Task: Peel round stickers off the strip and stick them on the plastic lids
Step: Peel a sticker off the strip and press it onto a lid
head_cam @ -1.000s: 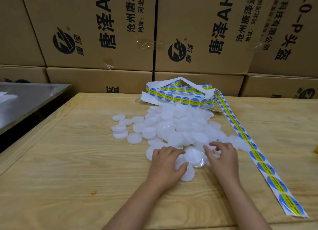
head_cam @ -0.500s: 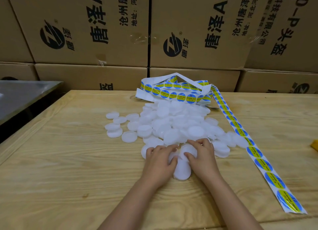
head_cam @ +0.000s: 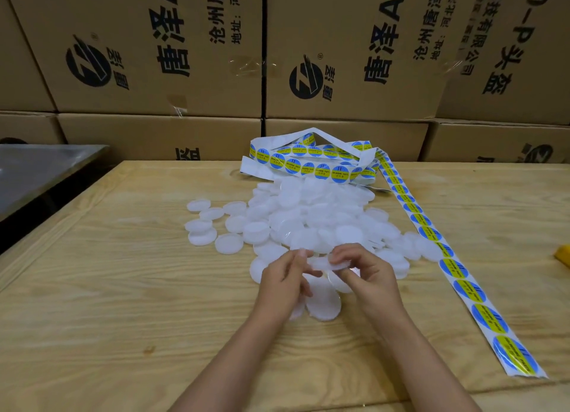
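A heap of translucent white plastic lids (head_cam: pixel 311 217) lies in the middle of the wooden table (head_cam: pixel 108 303). Both hands hold one lid (head_cam: pixel 320 263) just above the heap's near edge: my left hand (head_cam: pixel 282 283) pinches its left rim, my right hand (head_cam: pixel 364 276) grips its right rim. A white strip of round blue-and-yellow stickers (head_cam: pixel 456 269) runs from a tangled bunch (head_cam: pixel 311 161) behind the heap down to the table's near right. More lids (head_cam: pixel 324 303) lie under my hands.
Stacked cardboard boxes (head_cam: pixel 154 57) form a wall behind the table. A metal surface (head_cam: pixel 37 171) stands at the left, past a dark gap. A yellow object (head_cam: pixel 563 256) shows at the right edge. Bare wood stretches left of the heap.
Both hands came together from the heap's near edge and lifted one lid off the table; now they hold it between them. The camera view tilted slightly.
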`<state>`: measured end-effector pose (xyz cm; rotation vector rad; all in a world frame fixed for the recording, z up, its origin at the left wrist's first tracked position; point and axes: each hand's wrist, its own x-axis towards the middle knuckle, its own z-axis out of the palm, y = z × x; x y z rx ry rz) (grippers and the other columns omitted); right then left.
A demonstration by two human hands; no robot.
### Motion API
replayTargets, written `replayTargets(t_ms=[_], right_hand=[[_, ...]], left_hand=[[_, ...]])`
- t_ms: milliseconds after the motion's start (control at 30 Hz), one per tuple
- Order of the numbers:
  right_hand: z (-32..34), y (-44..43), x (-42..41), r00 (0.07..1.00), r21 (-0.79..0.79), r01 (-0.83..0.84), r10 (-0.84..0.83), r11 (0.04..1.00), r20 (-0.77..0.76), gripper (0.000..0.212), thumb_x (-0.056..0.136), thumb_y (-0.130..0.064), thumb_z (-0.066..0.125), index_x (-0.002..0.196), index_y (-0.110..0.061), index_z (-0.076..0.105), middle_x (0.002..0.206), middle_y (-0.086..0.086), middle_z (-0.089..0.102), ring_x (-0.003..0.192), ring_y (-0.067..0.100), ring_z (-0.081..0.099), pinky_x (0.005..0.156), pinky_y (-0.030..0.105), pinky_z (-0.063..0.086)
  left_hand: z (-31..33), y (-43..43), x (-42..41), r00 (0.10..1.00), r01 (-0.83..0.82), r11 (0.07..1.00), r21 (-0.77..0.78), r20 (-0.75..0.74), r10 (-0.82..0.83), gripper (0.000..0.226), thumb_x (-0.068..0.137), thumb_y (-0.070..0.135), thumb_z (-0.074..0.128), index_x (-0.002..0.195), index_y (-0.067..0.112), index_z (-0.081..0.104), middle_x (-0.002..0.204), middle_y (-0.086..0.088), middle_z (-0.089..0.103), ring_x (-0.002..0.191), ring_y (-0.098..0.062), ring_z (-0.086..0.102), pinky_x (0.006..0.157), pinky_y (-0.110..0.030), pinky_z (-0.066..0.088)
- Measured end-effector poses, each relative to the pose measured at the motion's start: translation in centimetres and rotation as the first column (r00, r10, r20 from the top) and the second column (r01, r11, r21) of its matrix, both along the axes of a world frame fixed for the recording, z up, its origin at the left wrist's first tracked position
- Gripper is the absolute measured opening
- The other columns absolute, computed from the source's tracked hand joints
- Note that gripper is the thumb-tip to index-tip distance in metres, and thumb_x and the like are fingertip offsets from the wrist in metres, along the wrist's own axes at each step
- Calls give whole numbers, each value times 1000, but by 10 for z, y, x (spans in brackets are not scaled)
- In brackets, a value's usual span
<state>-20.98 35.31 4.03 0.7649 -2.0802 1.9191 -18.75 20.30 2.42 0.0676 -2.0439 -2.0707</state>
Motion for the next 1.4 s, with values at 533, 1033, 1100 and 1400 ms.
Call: replayTargets(t_ms=[533,1033,1100,1400], right_hand=[[-4,117,-6,474,701,692,-842,173,-260,35,81,-14,63,114,-2,59,113,28,56,104,47,50,88,51,39],[-17,164,-18,513,885,430,-855,178,-77,26,80,-16,66,106,-10,69,107,20,64,98,39,57,80,40,45],[-21,156,-11,650,859,461,-744,224,-156,21,82,-10,68,102,-7,73,112,22,62,102,39,58,87,38,43],[-26,149,5,944,926,102,-329,362,25,55,89,-38,58,139,-36,36,149,-19,7,144,13,11,114,37,3]], left_hand=[[0,-16,-4,997,-36,909,416,83,1,16,86,-5,58,97,7,60,69,-2,71,62,-14,67,53,-24,53],[1,-12,-3,996,-77,936,343,63,59,18,86,-8,56,92,9,59,74,-5,69,59,-10,63,53,-21,51],[1,-11,-3,996,-80,936,343,62,62,19,86,-9,56,91,10,59,74,-6,69,60,-11,63,54,-21,51],[3,-10,-1,995,-91,933,348,63,74,19,86,-10,55,91,8,59,69,-3,68,56,-7,62,50,-19,50]])
